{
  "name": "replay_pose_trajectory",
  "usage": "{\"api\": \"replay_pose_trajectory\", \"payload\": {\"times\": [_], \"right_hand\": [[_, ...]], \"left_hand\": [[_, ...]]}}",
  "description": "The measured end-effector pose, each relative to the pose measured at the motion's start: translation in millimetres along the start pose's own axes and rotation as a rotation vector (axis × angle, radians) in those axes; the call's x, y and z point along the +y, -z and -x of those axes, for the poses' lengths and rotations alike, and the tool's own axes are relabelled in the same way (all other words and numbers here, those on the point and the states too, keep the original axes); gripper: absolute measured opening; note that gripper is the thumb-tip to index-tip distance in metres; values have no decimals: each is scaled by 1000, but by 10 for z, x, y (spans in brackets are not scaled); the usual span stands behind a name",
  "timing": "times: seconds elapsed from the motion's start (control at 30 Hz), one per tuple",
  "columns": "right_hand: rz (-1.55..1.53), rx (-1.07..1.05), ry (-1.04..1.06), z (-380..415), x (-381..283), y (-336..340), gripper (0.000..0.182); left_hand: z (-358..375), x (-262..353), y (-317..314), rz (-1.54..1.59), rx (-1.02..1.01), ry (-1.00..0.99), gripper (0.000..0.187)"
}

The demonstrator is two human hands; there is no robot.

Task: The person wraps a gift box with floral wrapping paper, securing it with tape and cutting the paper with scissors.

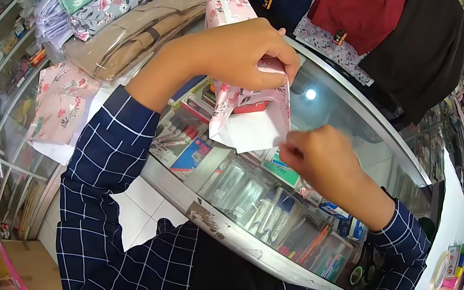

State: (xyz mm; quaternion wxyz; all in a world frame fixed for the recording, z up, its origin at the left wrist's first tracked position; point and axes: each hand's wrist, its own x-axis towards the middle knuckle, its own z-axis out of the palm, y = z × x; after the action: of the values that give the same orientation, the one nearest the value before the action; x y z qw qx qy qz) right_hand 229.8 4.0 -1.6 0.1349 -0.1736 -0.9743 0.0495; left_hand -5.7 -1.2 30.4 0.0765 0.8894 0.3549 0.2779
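Observation:
A parcel [226, 6] in pink floral wrapping paper stands over the glass counter, its near end open. My left hand [251, 55] is closed over its top and presses the paper near the upper edge of the open end. The white inner side of the wrapping paper [253, 131] shows as a loose flap toward me. Inside the opening a red and pink patch is partly visible; what it belongs to is hidden. My right hand [323, 155] has its fingers curled together at the flap's right edge, apparently pinching the paper.
Under the counter glass [339, 102] lie pens, markers and small boxes. A loose floral paper sheet [62, 106] hangs at the left, below bagged clothes [139, 35]. Folded dark and red garments [354, 17] lie at the back. A white sheet [444, 244] is at right.

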Motion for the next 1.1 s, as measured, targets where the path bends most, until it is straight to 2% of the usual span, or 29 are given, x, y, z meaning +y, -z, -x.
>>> {"api": "replay_pose_trajectory", "payload": {"times": [0.1, 0.13, 0.17, 0.23, 0.3, 0.33, 0.43, 0.47, 0.57, 0.6, 0.7, 0.73, 0.83, 0.87, 0.97, 1.0, 1.1], "right_hand": [[16, 19, 32, -4, -7, 156, 23], [-100, 64, -23, -67, -7, 267, 29], [-122, -15, -142, -154, -26, 446, 26], [-306, 55, -116, -310, 98, 502, 25], [-323, 241, 131, -475, 277, 413, 35], [-331, 330, 254, -546, 350, 354, 43], [-385, 200, 517, -785, 444, 336, 57], [-347, 166, 580, -885, 483, 280, 57], [-265, 18, 589, -1002, 489, 99, 54], [-303, 131, 542, -1000, 462, -67, 46], [-225, 241, 425, -913, 288, -156, 45], [-221, 305, 406, -887, 209, -204, 45], [-137, 375, 333, -832, 55, -231, 44], [-96, 439, 336, -827, 19, -269, 43], [-52, 458, 270, -807, -70, -259, 41], [-21, 423, 277, -820, -77, -234, 41], [54, 311, 319, -916, -43, -66, 40]], "left_hand": [[4, 10, 5, 9, -35, 65, 7], [15, 13, 1, -40, -22, 32, 10], [34, 15, 1, -89, -11, 0, 16], [75, 29, -40, -188, 83, 9, 33], [146, 78, -129, -290, 254, 93, 57], [166, 144, -120, -320, 266, 140, 86], [269, 236, -307, -430, 450, 253, 86], [306, 284, -329, -401, 443, 287, 91], [458, 404, -395, -85, 523, 427, 90], [543, 445, -419, -90, 518, 428, 88], [750, 513, -511, -42, 546, 574, 83], [788, 532, -574, -17, 626, 568, 72], [826, 603, -547, 123, 652, 657, 59], [791, 646, -507, 174, 683, 738, 46], [765, 644, -467, -56, 692, 672, 39], [747, 678, -449, -80, 672, 745, 34], [756, 677, -479, -312, 647, 716, 28]]}}
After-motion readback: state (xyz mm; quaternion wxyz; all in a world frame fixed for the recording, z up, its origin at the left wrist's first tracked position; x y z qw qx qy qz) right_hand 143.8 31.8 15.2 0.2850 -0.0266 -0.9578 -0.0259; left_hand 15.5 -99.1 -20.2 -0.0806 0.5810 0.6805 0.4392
